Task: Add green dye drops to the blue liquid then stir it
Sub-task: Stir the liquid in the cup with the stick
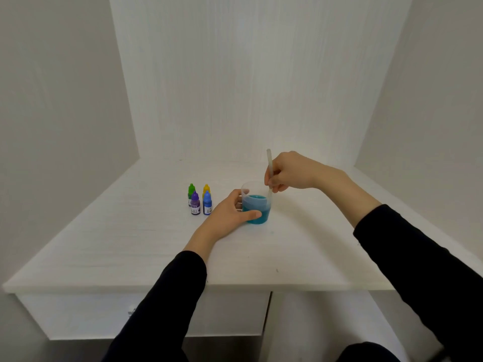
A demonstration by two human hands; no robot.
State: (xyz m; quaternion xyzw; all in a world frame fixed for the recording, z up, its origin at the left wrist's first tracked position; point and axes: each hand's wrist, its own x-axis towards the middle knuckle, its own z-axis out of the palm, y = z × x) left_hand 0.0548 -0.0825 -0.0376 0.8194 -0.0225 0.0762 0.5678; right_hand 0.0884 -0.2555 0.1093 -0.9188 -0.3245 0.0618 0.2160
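Cup (255,205) of clear plastic, upright near the middle of the white counter (130,246), about half full of blue-green liquid (257,209). Left hand (230,214) wrapped round the cup's left side, fingers (251,214) closed on the wall, thumb across the front, palm resting on the counter. Right hand (286,172) above and just right of the cup's rim, fingers pinched shut on a pale stick (269,165). Stick nearly upright, top end poking above the hand, lower end dipping inside the cup by its right wall; tip hard to make out through the liquid. Black sleeves (180,296) on both forearms, wrists bare.

Four small dropper bottles clustered just left of the cup, all upright and capped, well clear of both hands. Green bottle (191,192) at the back left, yellow bottle (206,189) at the back right, purple bottle (195,203) at the front left, blue bottle (207,203) at the front right, nearest the left hand. Labels too small to read. White walls on three sides of the counter, drawer front (230,317) below its near edge.
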